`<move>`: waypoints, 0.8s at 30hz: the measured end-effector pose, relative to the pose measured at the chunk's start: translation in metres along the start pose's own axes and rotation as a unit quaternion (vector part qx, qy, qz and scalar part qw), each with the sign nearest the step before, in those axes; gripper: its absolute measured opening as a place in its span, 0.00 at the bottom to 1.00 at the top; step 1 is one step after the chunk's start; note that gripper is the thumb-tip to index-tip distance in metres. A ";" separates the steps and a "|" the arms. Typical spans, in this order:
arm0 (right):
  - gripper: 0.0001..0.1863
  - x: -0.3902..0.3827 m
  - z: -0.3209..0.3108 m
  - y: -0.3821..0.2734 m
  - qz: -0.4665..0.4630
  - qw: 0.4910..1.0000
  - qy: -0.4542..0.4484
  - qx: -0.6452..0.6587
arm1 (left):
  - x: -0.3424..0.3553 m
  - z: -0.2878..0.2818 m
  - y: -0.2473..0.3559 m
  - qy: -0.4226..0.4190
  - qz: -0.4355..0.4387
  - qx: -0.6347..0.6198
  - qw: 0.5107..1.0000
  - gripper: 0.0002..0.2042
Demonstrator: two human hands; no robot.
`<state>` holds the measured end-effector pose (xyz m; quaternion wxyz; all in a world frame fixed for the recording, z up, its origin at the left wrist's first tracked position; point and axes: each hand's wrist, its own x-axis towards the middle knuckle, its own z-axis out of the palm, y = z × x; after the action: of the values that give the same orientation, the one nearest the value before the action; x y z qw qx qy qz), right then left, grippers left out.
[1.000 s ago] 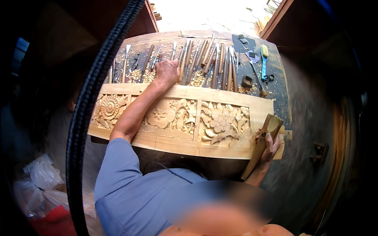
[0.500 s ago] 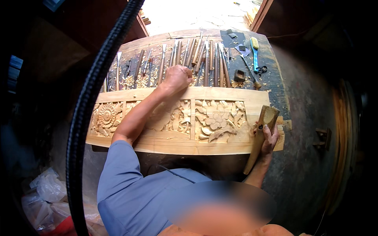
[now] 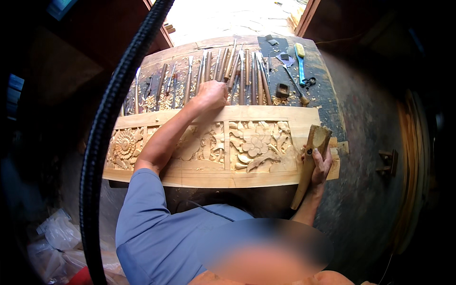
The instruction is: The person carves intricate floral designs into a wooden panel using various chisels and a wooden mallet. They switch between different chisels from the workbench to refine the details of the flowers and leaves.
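Note:
Stretched across the carved wooden panel (image 3: 266, 178), my left arm ends in my left hand (image 3: 212, 95) among the row of chisels. Its fingers are curled in beside the wooden chisel handles (image 3: 242, 85); whatever they grip is hidden. At the panel's right end, my right hand (image 3: 322, 165) is wrapped round a wooden mallet (image 3: 311, 156), wide end up and narrow end pointing toward me. Flowers and leaves in relief fill the panel's framed sections, including a carved flower (image 3: 256, 142) at right and a round blossom (image 3: 126, 142) at left.
Wood shavings (image 3: 166, 100) lie among the tools on the workbench (image 3: 332, 102). At its far right are a blue-handled brush (image 3: 300, 61), dark scissors (image 3: 309, 81), a small dark block (image 3: 283, 90) and a slim tool (image 3: 295, 81). A black braided cable (image 3: 110, 95) crosses the view at left.
The whole view has shifted slightly left. My left hand stays at the chisels, its fingers drawn in a little more. My right hand keeps hold of the mallet, which stands slightly more upright.

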<state>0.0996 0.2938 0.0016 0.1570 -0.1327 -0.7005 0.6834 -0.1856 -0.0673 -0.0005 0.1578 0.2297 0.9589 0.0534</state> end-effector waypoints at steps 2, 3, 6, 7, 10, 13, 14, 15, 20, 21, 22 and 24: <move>0.23 0.001 -0.003 0.006 0.001 1.000 -0.001 -0.004 | 0.004 0.004 -0.003 -0.002 0.016 0.020 1.000 0.10; 0.23 0.001 -0.004 0.007 0.002 1.000 -0.002 -0.005 | 0.006 0.007 -0.005 0.003 0.020 0.015 1.000 0.08; 0.24 0.001 -0.003 0.008 0.004 1.000 -0.007 0.003 | 0.007 0.010 -0.012 -0.011 0.001 0.030 1.000 0.04; 0.23 0.000 -0.002 0.004 0.015 1.000 -0.004 0.007 | 0.008 0.003 -0.008 -0.017 -0.008 0.040 0.999 0.04; 0.23 -0.003 0.000 -0.005 0.039 0.999 0.001 0.014 | -0.006 -0.013 0.002 0.000 -0.021 0.063 0.998 0.10; 0.23 -0.002 -0.003 -0.002 0.037 0.999 -0.003 0.006 | -0.004 -0.004 -0.003 0.087 -0.001 0.061 0.994 0.12; 0.23 -0.001 -0.004 -0.001 0.035 0.999 -0.005 0.000 | -0.002 -0.001 0.001 0.120 0.018 0.003 0.993 0.17; 0.24 -0.001 -0.005 -0.001 0.034 0.999 -0.007 -0.006 | 0.004 0.001 0.006 0.139 0.045 0.023 0.989 0.16; 0.22 -0.002 0.002 -0.009 0.043 0.998 -0.014 0.038 | 0.046 0.019 0.029 0.289 0.218 0.087 0.928 0.13; 0.21 -0.001 0.002 -0.010 0.044 0.998 -0.018 0.047 | 0.053 0.019 0.038 0.297 0.226 0.125 0.919 0.12; 0.20 -0.002 0.002 -0.008 0.044 0.997 -0.018 0.053 | 0.056 0.019 0.048 0.292 0.254 0.122 0.914 0.06; 0.20 -0.001 0.003 -0.011 0.044 0.998 -0.015 0.051 | 0.059 0.016 0.061 0.253 0.275 0.145 0.916 0.04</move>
<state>0.1000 0.2901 0.0129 0.1223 -0.1450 -0.6606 0.7264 -0.2042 0.0146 -0.0218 -0.1459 0.4832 0.8632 0.0113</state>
